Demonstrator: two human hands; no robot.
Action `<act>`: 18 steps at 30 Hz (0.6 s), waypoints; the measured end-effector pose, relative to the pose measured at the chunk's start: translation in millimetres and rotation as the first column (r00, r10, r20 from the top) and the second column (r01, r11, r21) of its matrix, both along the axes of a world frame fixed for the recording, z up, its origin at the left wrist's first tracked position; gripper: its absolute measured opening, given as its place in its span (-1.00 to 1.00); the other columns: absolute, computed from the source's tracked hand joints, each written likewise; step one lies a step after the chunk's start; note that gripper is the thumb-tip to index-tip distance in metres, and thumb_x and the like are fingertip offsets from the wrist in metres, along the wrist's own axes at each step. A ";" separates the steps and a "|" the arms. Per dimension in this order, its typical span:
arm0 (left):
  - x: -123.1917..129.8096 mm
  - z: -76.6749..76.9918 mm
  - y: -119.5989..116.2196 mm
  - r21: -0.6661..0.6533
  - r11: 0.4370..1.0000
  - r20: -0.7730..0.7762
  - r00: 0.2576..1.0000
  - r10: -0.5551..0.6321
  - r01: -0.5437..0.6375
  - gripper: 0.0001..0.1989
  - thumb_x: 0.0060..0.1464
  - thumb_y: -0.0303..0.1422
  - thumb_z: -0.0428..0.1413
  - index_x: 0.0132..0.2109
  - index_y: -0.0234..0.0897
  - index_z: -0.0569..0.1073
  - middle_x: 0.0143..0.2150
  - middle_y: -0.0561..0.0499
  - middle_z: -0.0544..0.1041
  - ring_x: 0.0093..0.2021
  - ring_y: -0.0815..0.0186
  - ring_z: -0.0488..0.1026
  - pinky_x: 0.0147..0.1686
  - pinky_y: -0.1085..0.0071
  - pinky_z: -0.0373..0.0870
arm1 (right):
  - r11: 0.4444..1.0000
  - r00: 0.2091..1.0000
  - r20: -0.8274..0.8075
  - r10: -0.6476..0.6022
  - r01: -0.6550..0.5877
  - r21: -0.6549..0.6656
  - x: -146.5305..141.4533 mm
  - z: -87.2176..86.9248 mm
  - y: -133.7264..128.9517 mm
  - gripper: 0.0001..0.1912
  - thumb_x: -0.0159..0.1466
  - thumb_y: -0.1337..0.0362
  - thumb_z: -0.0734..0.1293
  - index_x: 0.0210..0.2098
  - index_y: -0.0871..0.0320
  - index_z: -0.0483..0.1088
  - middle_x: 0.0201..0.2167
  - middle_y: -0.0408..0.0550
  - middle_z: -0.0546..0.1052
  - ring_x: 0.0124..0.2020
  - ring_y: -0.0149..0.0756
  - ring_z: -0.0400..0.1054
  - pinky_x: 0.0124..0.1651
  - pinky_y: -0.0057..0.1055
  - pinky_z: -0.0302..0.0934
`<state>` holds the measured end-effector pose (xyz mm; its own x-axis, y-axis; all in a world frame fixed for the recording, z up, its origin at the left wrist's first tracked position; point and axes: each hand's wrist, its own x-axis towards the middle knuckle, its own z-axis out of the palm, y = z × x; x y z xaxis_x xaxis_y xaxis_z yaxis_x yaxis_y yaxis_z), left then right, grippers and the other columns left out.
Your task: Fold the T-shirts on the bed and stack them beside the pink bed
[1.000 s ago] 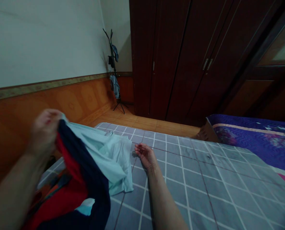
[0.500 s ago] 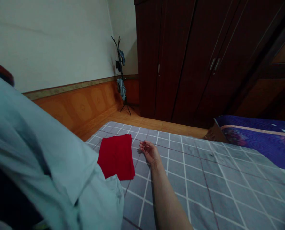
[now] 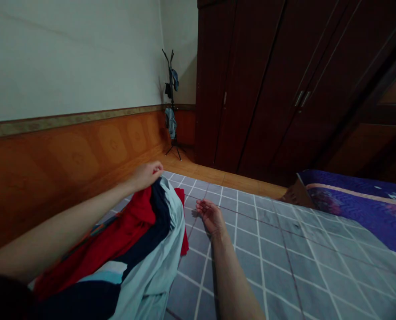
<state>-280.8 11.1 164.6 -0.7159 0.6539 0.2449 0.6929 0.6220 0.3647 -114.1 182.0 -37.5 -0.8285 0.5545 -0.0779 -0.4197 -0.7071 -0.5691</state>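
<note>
Checked sheet (image 3: pixel 247 253), red cloth (image 3: pixel 185 247) apparently half-covered

Rumpled red, navy and pale-blue clothes (image 3: pixel 144 249) droop from the left fingers (image 3: pixel 157 168), overlapping a red cloth (image 3: pixel 185 244) near the right fingers (image 3: pixel 203 206).

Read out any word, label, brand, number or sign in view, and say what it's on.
None can be read.
The clothes held in the left hand show colour blocks but no legible lettering.
The wardrobe and grey checked sheet show no readable text.
Pale marks on the purple floral quilt are too small to make out.
</note>
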 end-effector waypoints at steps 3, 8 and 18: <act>-2.8 -63.1 23.3 -0.171 0.980 0.024 0.995 -0.102 0.104 -0.92 0.07 -0.38 0.16 -0.25 -0.19 0.52 -0.29 0.05 0.56 -0.14 0.23 0.47 -0.09 0.32 0.33 | 1.000 1.000 0.016 -0.003 0.002 0.028 -1.1 -0.2 0.5 -0.90 0.02 0.43 0.35 -0.43 0.23 0.49 -0.43 0.05 0.59 -0.45 -0.29 0.47 -0.36 -0.38 0.34; -13.6 -120.7 47.8 -0.309 0.946 0.059 0.994 -0.089 0.103 -0.76 0.19 -0.26 0.06 -0.07 -0.32 0.43 -0.07 -0.08 0.47 -0.09 0.22 0.43 -0.07 0.14 0.37 | 0.997 0.999 0.046 -0.003 -0.001 0.080 -2.7 0.6 0.4 -0.88 0.02 0.40 0.35 -0.42 0.22 0.50 -0.40 0.05 0.59 -0.41 -0.25 0.48 -0.32 -0.33 0.35; -14.0 -152.2 47.7 -0.240 0.971 0.124 0.991 0.048 -0.017 -0.70 0.20 -0.27 0.05 0.02 -0.32 0.37 0.02 -0.11 0.41 -0.05 0.20 0.41 -0.07 0.12 0.38 | 0.988 0.983 0.180 0.034 -0.060 0.143 -9.3 -2.4 2.8 -0.86 0.05 0.36 0.31 -0.41 0.16 0.51 -0.35 0.01 0.60 -0.33 -0.28 0.49 -0.23 -0.33 0.35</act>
